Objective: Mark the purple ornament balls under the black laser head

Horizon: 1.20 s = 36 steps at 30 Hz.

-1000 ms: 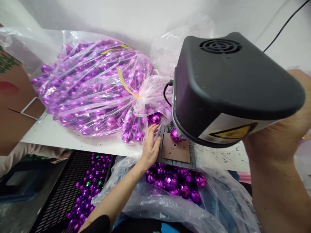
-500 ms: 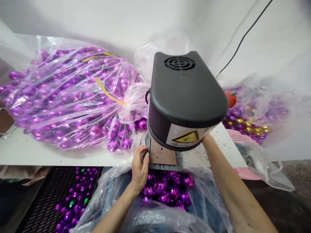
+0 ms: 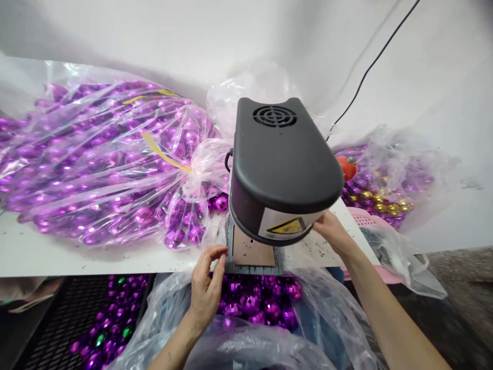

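Left hand: the person's left hand (image 3: 208,285) is half unfurled, fingers loosely bent and the thumb set apart with its tip near the forefinger's; it is beside the grey base plate (image 3: 254,270), though whether it touches is hard to tell.

Right hand: the right hand (image 3: 322,225) reaches behind a black machine housing (image 3: 285,159), which hides the fingers; whether they grip or lie spread cannot be told.

Machine: the housing, topped by a round vent and fronted by a yellow warning label (image 3: 285,226), overhangs a brown board (image 3: 254,253) on the plate; it covers the board's far end, and the label's print is too small to read.

Purple balls: faceted purple balls (image 3: 250,302) are heaped in an open clear bag (image 3: 246,341) below the counter (image 3: 154,259); more fill a tied bag (image 3: 115,159), cut off at left.

Crate: a black crate (image 3: 42,329) holds purple and green balls, cropped below.

Right side: a red-orange object (image 3: 348,168), partly hidden, adjoins purple and gold beads (image 3: 385,203) beyond a pink basket (image 3: 362,218).
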Each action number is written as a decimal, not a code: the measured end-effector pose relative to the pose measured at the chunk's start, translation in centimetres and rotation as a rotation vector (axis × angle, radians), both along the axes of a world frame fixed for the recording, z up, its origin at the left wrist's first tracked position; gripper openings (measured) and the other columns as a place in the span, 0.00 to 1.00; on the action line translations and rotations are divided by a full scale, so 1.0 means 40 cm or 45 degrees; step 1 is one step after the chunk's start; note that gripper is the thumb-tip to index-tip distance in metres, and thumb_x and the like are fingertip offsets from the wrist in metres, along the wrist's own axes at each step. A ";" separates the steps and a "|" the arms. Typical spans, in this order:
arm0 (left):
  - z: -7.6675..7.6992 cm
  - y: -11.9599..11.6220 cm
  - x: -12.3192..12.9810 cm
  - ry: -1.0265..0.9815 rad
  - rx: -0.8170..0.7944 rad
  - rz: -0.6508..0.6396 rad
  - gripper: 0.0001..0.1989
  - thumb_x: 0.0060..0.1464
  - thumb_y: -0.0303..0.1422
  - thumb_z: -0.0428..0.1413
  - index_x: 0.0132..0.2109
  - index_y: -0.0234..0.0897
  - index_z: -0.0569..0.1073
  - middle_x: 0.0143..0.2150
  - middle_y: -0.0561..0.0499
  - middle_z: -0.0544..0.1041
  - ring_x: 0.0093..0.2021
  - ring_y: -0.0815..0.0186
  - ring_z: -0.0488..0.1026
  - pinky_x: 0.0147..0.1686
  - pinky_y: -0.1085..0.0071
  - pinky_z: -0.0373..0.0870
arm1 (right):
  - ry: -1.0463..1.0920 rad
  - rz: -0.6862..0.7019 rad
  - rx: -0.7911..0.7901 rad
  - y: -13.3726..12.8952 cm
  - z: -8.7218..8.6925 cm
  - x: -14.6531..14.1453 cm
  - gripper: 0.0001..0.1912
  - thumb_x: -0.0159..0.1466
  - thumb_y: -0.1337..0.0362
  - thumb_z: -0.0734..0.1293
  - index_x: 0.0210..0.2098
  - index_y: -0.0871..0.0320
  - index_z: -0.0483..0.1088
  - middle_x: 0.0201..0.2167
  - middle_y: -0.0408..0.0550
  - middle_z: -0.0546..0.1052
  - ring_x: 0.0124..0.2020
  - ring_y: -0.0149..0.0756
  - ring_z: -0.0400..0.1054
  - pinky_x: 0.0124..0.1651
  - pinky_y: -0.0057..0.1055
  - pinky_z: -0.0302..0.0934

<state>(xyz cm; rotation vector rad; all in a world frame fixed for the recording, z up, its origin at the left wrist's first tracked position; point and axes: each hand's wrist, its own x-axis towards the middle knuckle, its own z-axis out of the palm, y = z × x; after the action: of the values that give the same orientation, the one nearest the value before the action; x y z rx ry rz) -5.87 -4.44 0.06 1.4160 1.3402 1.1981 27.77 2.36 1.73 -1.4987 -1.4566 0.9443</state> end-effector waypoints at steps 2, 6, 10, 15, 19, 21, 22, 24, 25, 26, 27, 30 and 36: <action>0.042 -0.020 0.026 -0.134 -0.210 -0.137 0.13 0.66 0.43 0.55 0.49 0.40 0.76 0.45 0.49 0.78 0.46 0.64 0.76 0.50 0.67 0.71 | 0.034 0.093 -0.080 -0.095 0.007 -0.040 0.33 0.60 0.49 0.71 0.61 0.54 0.62 0.52 0.52 0.74 0.49 0.34 0.72 0.53 0.34 0.72; 0.065 -0.035 0.106 -0.593 -0.764 -0.536 0.26 0.64 0.54 0.52 0.51 0.35 0.75 0.40 0.45 0.81 0.35 0.63 0.79 0.39 0.67 0.75 | 0.040 0.307 -0.125 -0.247 0.048 -0.173 0.30 0.61 0.55 0.71 0.61 0.50 0.62 0.59 0.51 0.70 0.57 0.34 0.70 0.60 0.33 0.70; 0.021 -0.035 0.127 -1.063 -1.071 -0.726 0.31 0.63 0.58 0.50 0.50 0.32 0.75 0.35 0.44 0.80 0.29 0.63 0.77 0.32 0.66 0.75 | -0.349 0.406 0.340 -0.292 0.051 -0.274 0.26 0.63 0.67 0.66 0.60 0.48 0.63 0.62 0.47 0.69 0.65 0.34 0.64 0.68 0.40 0.65; 0.025 -0.030 0.063 -1.052 -0.985 -0.621 0.21 0.60 0.49 0.61 0.49 0.35 0.77 0.41 0.44 0.81 0.37 0.62 0.79 0.37 0.66 0.76 | -0.630 0.440 0.591 -0.277 0.042 -0.304 0.29 0.64 0.67 0.65 0.64 0.48 0.59 0.60 0.45 0.71 0.66 0.33 0.62 0.66 0.39 0.68; 0.054 0.028 0.018 -0.970 -0.804 -0.435 0.19 0.55 0.44 0.66 0.48 0.37 0.80 0.43 0.45 0.81 0.41 0.63 0.78 0.42 0.69 0.75 | -0.589 0.418 0.531 -0.259 0.060 -0.288 0.27 0.65 0.64 0.66 0.63 0.47 0.62 0.59 0.46 0.72 0.62 0.33 0.66 0.64 0.37 0.69; 0.055 0.071 0.007 -0.988 -0.742 -0.348 0.18 0.53 0.42 0.68 0.49 0.39 0.80 0.43 0.47 0.82 0.39 0.65 0.78 0.41 0.70 0.75 | -0.529 0.328 0.421 -0.252 0.071 -0.265 0.22 0.65 0.61 0.66 0.59 0.47 0.67 0.54 0.46 0.75 0.56 0.32 0.70 0.59 0.34 0.72; 0.052 0.092 0.005 -1.010 -0.739 -0.332 0.19 0.53 0.42 0.68 0.49 0.40 0.80 0.43 0.47 0.82 0.39 0.65 0.78 0.40 0.70 0.76 | -0.492 0.266 0.351 -0.249 0.076 -0.251 0.19 0.66 0.59 0.65 0.56 0.48 0.69 0.51 0.46 0.76 0.53 0.31 0.72 0.56 0.32 0.72; 0.042 0.124 0.005 -1.060 -0.785 -0.362 0.20 0.52 0.43 0.69 0.49 0.40 0.80 0.45 0.46 0.82 0.41 0.62 0.79 0.40 0.67 0.77 | -0.411 0.151 0.206 -0.248 0.085 -0.225 0.14 0.67 0.56 0.65 0.51 0.50 0.72 0.47 0.45 0.77 0.48 0.30 0.74 0.51 0.28 0.73; 0.037 0.135 0.008 -1.071 -0.809 -0.385 0.21 0.51 0.43 0.69 0.50 0.40 0.80 0.46 0.45 0.82 0.42 0.60 0.79 0.41 0.65 0.78 | -0.368 0.112 0.151 -0.248 0.088 -0.214 0.14 0.67 0.54 0.65 0.49 0.50 0.73 0.46 0.45 0.78 0.46 0.30 0.74 0.49 0.27 0.72; 0.031 0.142 0.013 -1.061 -0.817 -0.401 0.22 0.50 0.43 0.69 0.50 0.40 0.80 0.47 0.44 0.82 0.43 0.59 0.80 0.42 0.64 0.78 | -0.326 0.087 0.111 -0.249 0.090 -0.206 0.14 0.67 0.53 0.65 0.47 0.51 0.74 0.45 0.45 0.78 0.45 0.29 0.74 0.48 0.25 0.72; 0.026 0.145 0.019 -1.024 -0.804 -0.409 0.22 0.49 0.42 0.70 0.50 0.39 0.80 0.46 0.44 0.82 0.43 0.60 0.80 0.42 0.64 0.78 | -0.290 0.074 0.083 -0.251 0.091 -0.199 0.15 0.66 0.52 0.65 0.46 0.52 0.74 0.44 0.45 0.78 0.45 0.28 0.74 0.47 0.24 0.72; 0.006 0.145 0.042 -0.771 -0.648 -0.388 0.25 0.49 0.41 0.69 0.53 0.38 0.77 0.47 0.45 0.81 0.42 0.61 0.79 0.42 0.64 0.77 | -0.236 0.082 0.024 -0.255 0.090 -0.192 0.16 0.66 0.50 0.65 0.44 0.53 0.74 0.42 0.46 0.79 0.43 0.28 0.75 0.43 0.21 0.71; -0.035 0.138 0.086 -0.127 -0.123 -0.311 0.21 0.55 0.40 0.65 0.54 0.39 0.75 0.52 0.45 0.79 0.52 0.56 0.76 0.55 0.56 0.72 | -0.257 0.138 -0.001 -0.251 0.088 -0.196 0.16 0.66 0.50 0.64 0.43 0.54 0.74 0.40 0.46 0.78 0.40 0.28 0.74 0.44 0.24 0.71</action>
<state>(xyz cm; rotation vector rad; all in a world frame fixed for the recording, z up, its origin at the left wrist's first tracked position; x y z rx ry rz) -2.42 1.10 -1.34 1.3876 1.1059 1.0156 19.92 -7.70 5.26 -1.5652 -1.6963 0.8765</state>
